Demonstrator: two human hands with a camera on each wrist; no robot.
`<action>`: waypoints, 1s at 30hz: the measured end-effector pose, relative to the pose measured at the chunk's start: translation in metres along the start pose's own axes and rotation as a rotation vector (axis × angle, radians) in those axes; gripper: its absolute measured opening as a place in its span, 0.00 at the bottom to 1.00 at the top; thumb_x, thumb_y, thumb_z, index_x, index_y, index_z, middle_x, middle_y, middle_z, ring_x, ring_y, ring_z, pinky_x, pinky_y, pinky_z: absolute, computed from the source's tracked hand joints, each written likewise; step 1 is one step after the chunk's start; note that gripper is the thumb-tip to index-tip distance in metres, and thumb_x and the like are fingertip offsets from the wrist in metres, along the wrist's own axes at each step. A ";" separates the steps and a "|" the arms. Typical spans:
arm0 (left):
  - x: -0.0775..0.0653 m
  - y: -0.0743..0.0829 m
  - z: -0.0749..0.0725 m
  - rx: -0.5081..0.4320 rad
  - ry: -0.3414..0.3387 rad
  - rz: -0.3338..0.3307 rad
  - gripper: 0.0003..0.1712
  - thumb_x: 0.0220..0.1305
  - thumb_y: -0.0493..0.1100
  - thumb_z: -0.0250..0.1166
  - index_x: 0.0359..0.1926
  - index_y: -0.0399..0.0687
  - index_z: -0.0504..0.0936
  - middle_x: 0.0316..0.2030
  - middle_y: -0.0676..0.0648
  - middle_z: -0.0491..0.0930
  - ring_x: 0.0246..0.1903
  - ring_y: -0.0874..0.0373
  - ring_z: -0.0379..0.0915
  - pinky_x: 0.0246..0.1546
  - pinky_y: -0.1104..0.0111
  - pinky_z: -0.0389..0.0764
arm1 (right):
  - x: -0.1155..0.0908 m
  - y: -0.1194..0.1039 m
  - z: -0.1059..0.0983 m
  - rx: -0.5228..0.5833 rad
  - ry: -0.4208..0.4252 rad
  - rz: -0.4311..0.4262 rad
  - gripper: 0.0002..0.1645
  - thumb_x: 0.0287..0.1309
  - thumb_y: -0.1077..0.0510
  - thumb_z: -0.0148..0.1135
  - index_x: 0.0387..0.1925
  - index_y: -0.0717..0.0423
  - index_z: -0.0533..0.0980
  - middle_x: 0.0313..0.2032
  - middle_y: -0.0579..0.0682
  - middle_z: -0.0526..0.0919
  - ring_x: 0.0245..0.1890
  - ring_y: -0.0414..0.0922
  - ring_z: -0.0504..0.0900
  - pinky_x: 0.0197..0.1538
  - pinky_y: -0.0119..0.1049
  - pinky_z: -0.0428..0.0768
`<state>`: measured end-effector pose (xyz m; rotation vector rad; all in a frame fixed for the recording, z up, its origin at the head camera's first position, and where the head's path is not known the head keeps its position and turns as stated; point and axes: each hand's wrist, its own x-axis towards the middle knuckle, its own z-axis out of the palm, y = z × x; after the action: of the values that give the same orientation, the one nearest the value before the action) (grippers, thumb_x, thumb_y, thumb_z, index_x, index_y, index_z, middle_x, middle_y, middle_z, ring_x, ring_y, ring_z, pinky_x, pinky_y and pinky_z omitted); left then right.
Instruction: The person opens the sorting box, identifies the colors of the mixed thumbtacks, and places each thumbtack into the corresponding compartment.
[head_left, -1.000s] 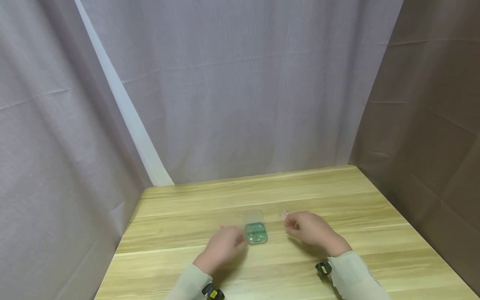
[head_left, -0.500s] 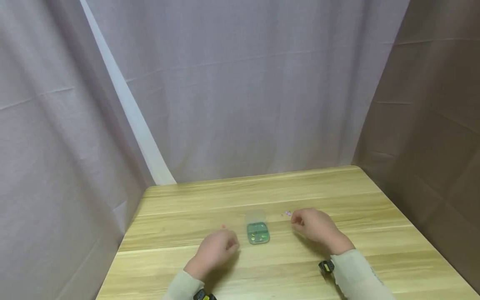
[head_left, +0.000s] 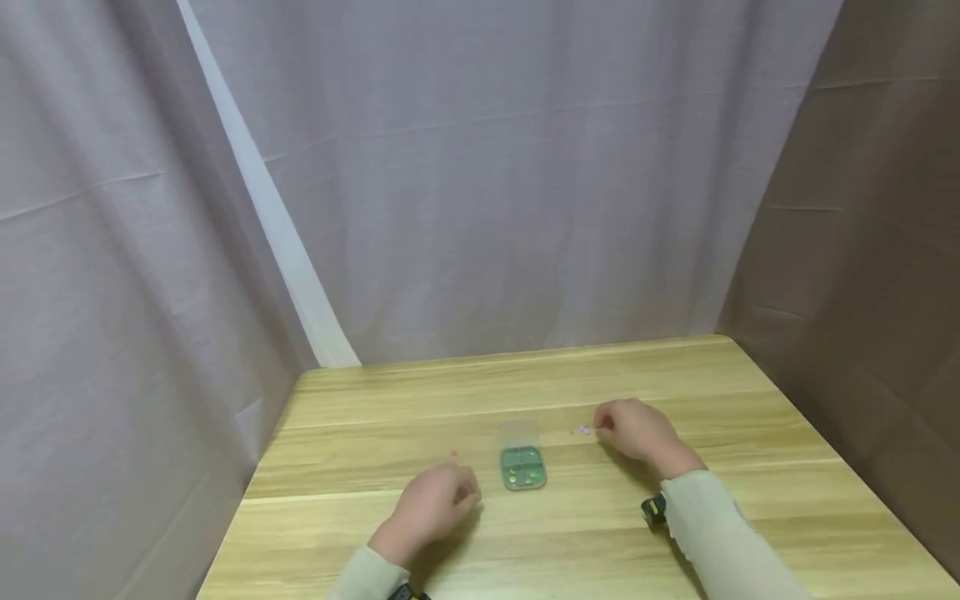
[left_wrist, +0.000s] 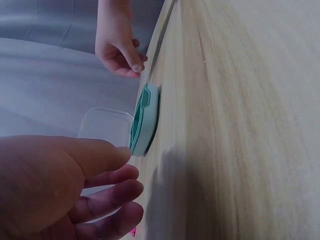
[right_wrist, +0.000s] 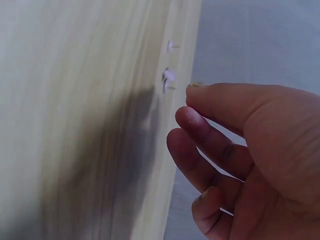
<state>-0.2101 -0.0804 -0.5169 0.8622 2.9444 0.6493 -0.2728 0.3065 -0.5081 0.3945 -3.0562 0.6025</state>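
Observation:
A small green box (head_left: 523, 469) with compartments stands between the hands, its clear lid (head_left: 518, 432) folded back. Several yellow and green pieces lie in its front compartments. My left hand (head_left: 437, 500) hovers left of the box, fingers loosely bent; the left wrist view shows nothing between thumb and fingers (left_wrist: 112, 192). My right hand (head_left: 634, 427) is above the table beside a few lilac thumbtacks (right_wrist: 169, 75). Its thumb and fingers are loosely bent and apart from the tacks, with nothing visible between them.
A small pink-red piece (head_left: 453, 453) lies on the wooden table (head_left: 360, 433) just beyond the left hand. Grey curtains (head_left: 450, 208) hang behind the table and to its left. A brownish curtain (head_left: 862, 275) closes off the right side.
My left hand has drawn back leftwards from the box. The right hand has moved a little forward, beside the thumbtacks. The head view has shifted slightly.

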 end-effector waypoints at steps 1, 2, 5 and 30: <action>0.000 0.000 0.000 0.000 -0.001 -0.001 0.04 0.69 0.45 0.74 0.36 0.60 0.87 0.30 0.63 0.83 0.33 0.67 0.77 0.37 0.65 0.83 | 0.002 0.001 0.000 0.000 -0.005 0.006 0.03 0.66 0.58 0.73 0.40 0.47 0.87 0.36 0.42 0.88 0.35 0.43 0.83 0.42 0.51 0.86; 0.000 0.000 -0.001 0.000 -0.004 -0.006 0.04 0.70 0.46 0.74 0.36 0.60 0.87 0.30 0.63 0.82 0.33 0.67 0.77 0.37 0.65 0.83 | 0.005 0.002 0.001 0.001 -0.007 0.009 0.03 0.65 0.58 0.73 0.39 0.47 0.86 0.36 0.42 0.88 0.35 0.43 0.83 0.41 0.51 0.85; 0.000 0.000 -0.002 -0.002 -0.006 -0.009 0.04 0.70 0.46 0.75 0.36 0.60 0.87 0.30 0.62 0.83 0.33 0.66 0.78 0.38 0.65 0.83 | 0.012 0.002 0.003 0.003 -0.019 0.016 0.02 0.66 0.57 0.74 0.38 0.46 0.86 0.34 0.42 0.87 0.34 0.43 0.81 0.40 0.50 0.84; -0.002 -0.007 -0.002 -0.035 -0.023 -0.045 0.06 0.71 0.48 0.73 0.35 0.62 0.85 0.29 0.64 0.80 0.32 0.69 0.75 0.38 0.65 0.82 | 0.014 -0.009 0.012 -0.024 -0.039 0.007 0.10 0.71 0.55 0.72 0.31 0.43 0.81 0.29 0.39 0.83 0.29 0.42 0.77 0.34 0.46 0.78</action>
<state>-0.2124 -0.0874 -0.5178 0.7929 2.9133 0.6811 -0.2840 0.2908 -0.5148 0.3994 -3.1000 0.5652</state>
